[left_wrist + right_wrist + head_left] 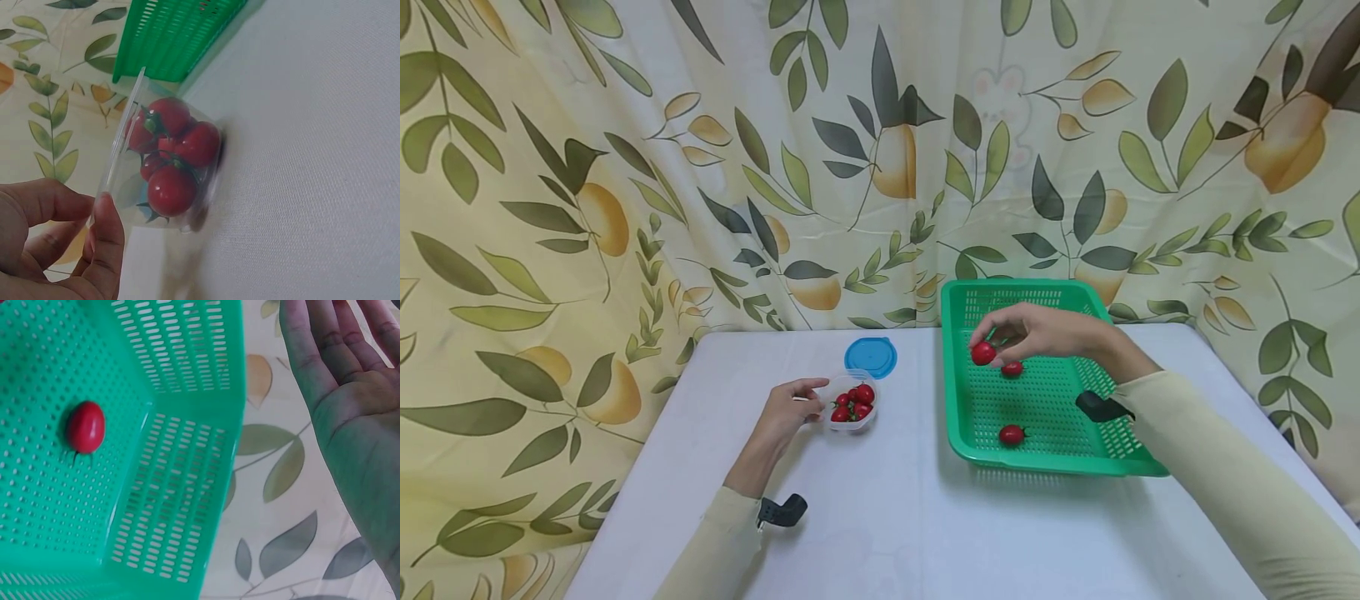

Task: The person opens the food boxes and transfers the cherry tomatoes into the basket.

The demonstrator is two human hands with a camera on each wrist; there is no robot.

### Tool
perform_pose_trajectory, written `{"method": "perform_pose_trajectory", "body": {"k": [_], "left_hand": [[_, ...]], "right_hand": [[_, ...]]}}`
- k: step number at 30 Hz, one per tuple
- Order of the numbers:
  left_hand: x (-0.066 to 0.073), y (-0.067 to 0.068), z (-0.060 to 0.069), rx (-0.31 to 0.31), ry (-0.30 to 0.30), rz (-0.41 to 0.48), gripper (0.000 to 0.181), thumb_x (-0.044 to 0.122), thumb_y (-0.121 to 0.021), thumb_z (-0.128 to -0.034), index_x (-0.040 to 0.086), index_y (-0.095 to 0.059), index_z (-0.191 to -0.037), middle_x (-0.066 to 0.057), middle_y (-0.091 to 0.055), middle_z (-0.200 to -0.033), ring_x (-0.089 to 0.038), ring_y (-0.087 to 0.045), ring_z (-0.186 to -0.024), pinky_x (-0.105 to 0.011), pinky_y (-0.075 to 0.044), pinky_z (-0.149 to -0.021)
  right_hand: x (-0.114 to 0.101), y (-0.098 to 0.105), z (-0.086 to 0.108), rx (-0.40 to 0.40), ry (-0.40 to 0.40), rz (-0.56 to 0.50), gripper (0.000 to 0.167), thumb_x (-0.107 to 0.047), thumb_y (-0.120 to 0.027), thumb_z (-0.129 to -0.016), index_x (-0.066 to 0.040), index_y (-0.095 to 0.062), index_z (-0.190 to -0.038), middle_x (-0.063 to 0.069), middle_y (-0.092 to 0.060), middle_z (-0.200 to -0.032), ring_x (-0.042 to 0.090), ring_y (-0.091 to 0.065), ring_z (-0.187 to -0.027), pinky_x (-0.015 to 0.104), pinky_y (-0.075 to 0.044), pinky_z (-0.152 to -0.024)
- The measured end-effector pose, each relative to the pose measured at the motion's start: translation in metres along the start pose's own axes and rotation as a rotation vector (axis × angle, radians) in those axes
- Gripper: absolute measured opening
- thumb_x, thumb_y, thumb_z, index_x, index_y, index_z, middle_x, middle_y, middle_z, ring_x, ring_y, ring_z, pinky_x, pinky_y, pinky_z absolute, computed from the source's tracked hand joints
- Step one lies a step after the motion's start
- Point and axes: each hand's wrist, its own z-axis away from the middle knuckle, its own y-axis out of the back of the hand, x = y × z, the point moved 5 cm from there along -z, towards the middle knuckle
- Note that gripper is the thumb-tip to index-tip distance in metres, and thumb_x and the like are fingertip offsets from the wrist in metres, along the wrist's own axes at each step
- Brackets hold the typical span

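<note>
Leafy cloth hangs at twelve o'clock behind a white table. The left hand pinches the tub at its nine o'clock rim, likely so it won't slide. The right hand, part-curled, pinches one tomato over the green basket, three o'clock from the tub.

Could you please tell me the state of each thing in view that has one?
Clear container, open, holding red tomatoes
Blue lid, off, lying on the table
Green basket, uncovered, two tomatoes visible inside
Left hand, gripping the container
Right hand, holding one tomato
</note>
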Motion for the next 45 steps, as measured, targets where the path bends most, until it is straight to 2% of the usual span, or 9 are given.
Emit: {"method": "perform_pose_trajectory", "body": {"k": [2, 9, 16, 24, 31, 36, 45], "left_hand": [[-0.004, 0.000, -0.003, 0.003, 0.002, 0.001, 0.038, -0.005, -0.064, -0.0921, 0.003, -0.069, -0.129, -0.011, -0.053, -0.100, -0.023, -0.057, -0.086, -0.027, -0.059, -0.078], [-0.006, 0.000, -0.004, 0.009, 0.001, -0.018, 0.038, -0.005, -0.064, -0.0924, 0.003, -0.068, -0.129, -0.012, -0.054, -0.101, -0.023, -0.058, -0.086, -0.026, -0.059, -0.078], [-0.005, 0.000, -0.002, 0.003, 0.001, -0.009, 0.038, -0.006, -0.063, -0.0925, 0.002, -0.068, -0.129, -0.012, -0.054, -0.100, -0.023, -0.058, -0.086, -0.025, -0.059, -0.076], [-0.005, 0.000, -0.003, 0.001, 0.012, 0.004, 0.039, -0.007, -0.064, -0.0907, 0.002, -0.069, -0.129, -0.010, -0.054, -0.098, -0.022, -0.057, -0.086, -0.026, -0.058, -0.075], [-0.006, 0.000, -0.004, -0.004, 0.006, 0.016, 0.040, -0.006, -0.064, -0.0905, 0.002, -0.068, -0.129, -0.011, -0.053, -0.097, -0.023, -0.057, -0.087, -0.024, -0.058, -0.074], [-0.006, 0.001, -0.005, -0.005, 0.002, 0.039, 0.040, -0.005, -0.063, -0.0901, 0.002, -0.068, -0.129, -0.010, -0.052, -0.097, -0.023, -0.056, -0.087, -0.025, -0.058, -0.072], [-0.006, 0.000, -0.006, -0.008, -0.001, 0.041, 0.040, -0.007, -0.063, -0.0895, 0.000, -0.068, -0.128, -0.010, -0.052, -0.096, -0.023, -0.056, -0.086, -0.025, -0.058, -0.072]], "right_hand": [[0.003, 0.002, 0.003, 0.004, -0.004, -0.009, 0.035, -0.013, -0.071, -0.094, -0.011, -0.063, -0.128, 0.014, -0.066, -0.124, 0.030, -0.067, -0.110, 0.036, -0.057, -0.092], [0.012, 0.006, 0.014, 0.022, -0.030, -0.025, 0.036, -0.012, -0.071, -0.094, -0.008, -0.062, -0.129, 0.016, -0.067, -0.123, 0.034, -0.067, -0.111, 0.041, -0.058, -0.091], [0.021, 0.010, 0.021, 0.035, -0.021, -0.021, 0.035, -0.010, -0.070, -0.095, -0.007, -0.063, -0.129, 0.016, -0.067, -0.124, 0.041, -0.064, -0.117, 0.034, -0.057, -0.093], [0.027, 0.016, 0.028, 0.065, -0.013, -0.005, 0.036, -0.011, -0.070, -0.095, -0.006, -0.062, -0.130, 0.015, -0.066, -0.126, 0.028, -0.065, -0.118, 0.032, -0.056, -0.094], [0.027, 0.021, 0.033, 0.099, 0.006, 0.042, 0.040, -0.015, -0.070, -0.095, -0.007, -0.062, -0.134, 0.012, -0.064, -0.134, 0.024, -0.062, -0.123, 0.030, -0.055, -0.097], [0.025, 0.022, 0.031, 0.123, 0.035, 0.096, 0.043, -0.017, -0.073, -0.094, -0.010, -0.063, -0.135, 0.010, -0.061, -0.139, 0.012, -0.057, -0.128, 0.027, -0.052, -0.099], [0.018, 0.012, 0.019, 0.079, 0.012, 0.065, 0.038, -0.014, -0.069, -0.096, -0.011, -0.063, -0.134, 0.007, -0.064, -0.134, 0.026, -0.063, -0.122, 0.030, -0.054, -0.097]]}}
